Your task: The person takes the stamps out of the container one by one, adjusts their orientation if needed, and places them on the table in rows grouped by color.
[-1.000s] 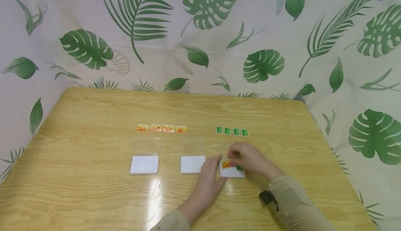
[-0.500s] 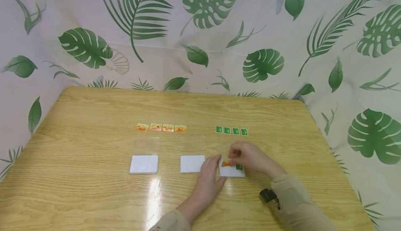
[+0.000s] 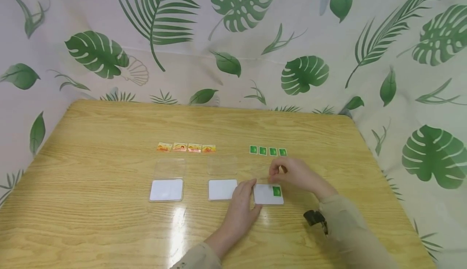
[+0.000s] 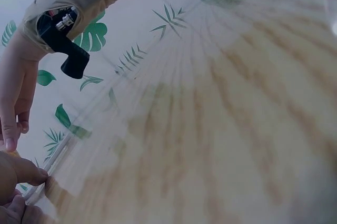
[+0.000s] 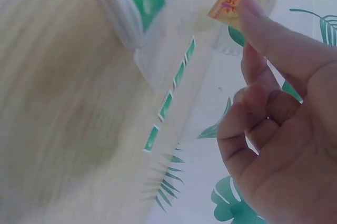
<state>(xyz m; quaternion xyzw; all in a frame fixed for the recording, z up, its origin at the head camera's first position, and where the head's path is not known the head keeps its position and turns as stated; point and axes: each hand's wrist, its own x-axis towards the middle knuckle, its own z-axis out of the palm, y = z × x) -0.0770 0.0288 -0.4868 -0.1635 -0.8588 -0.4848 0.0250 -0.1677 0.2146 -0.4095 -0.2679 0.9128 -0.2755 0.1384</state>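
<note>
My right hand (image 3: pixel 297 175) pinches a small orange-and-yellow stamp (image 5: pixel 225 7) between thumb and fingers, held up in the right wrist view. In the head view this hand hovers just behind the right-hand clear case of white cards (image 3: pixel 264 198), and its fingers hide the stamp. One green stamp (image 3: pixel 277 191) lies on the top white card, near the upper right corner. My left hand (image 3: pixel 238 204) grips the left side of this case, fingers at the far edge and thumb at the near edge.
Two similar cases, a middle one (image 3: pixel 220 189) and a left one (image 3: pixel 166 190), lie open with clear lids (image 3: pixel 170 168) folded back. Behind them are a row of orange-and-yellow stamps (image 3: pixel 194 148) and a row of green stamps (image 3: pixel 273 152). A leaf-print cloth (image 3: pixel 226 78) backs the wooden table (image 3: pixel 109 139).
My right hand has lifted the orange-and-yellow stamp off the white card and drawn back slightly up and right. My left hand keeps its grip on the case.
</note>
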